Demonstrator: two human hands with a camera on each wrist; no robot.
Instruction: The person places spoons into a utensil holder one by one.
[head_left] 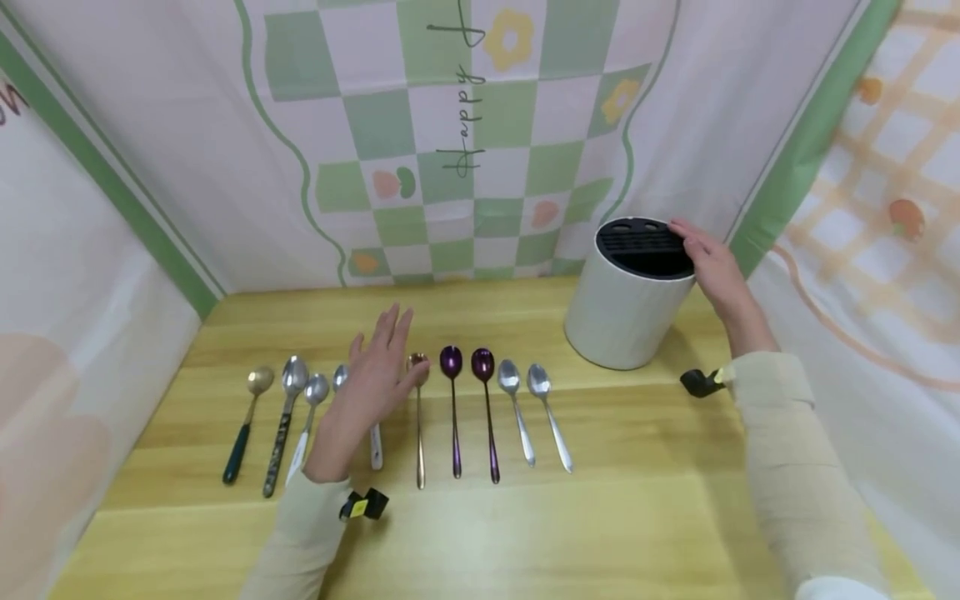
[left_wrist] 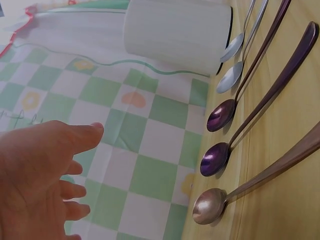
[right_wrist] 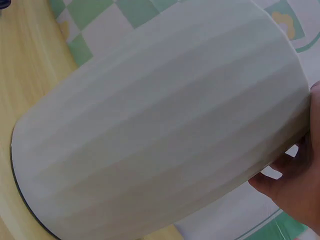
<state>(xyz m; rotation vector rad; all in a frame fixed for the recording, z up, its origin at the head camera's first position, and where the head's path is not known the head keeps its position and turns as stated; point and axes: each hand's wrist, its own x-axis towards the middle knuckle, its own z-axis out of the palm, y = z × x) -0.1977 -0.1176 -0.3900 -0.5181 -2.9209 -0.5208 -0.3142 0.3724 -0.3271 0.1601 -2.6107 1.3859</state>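
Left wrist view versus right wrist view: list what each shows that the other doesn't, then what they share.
Only the left wrist view: the left hand and a row of five spoons, including a copper-coloured spoon.

Only the right wrist view: the right hand, at the container's upper end. A dark thing in its corner is too cropped to identify.

Both: the white container, checkered cloth and wooden table.

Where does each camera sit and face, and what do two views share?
Head: worn on the head, facing forward and down at spoons and white holder; sleeves, left grip and right grip show.
Left wrist: worn there, facing past the visible left grip toward checked cloth, spoons and holder.
Right wrist: worn there, facing the holder's side; part of the right grip shows.
Both wrist views share holder, cloth and tabletop.
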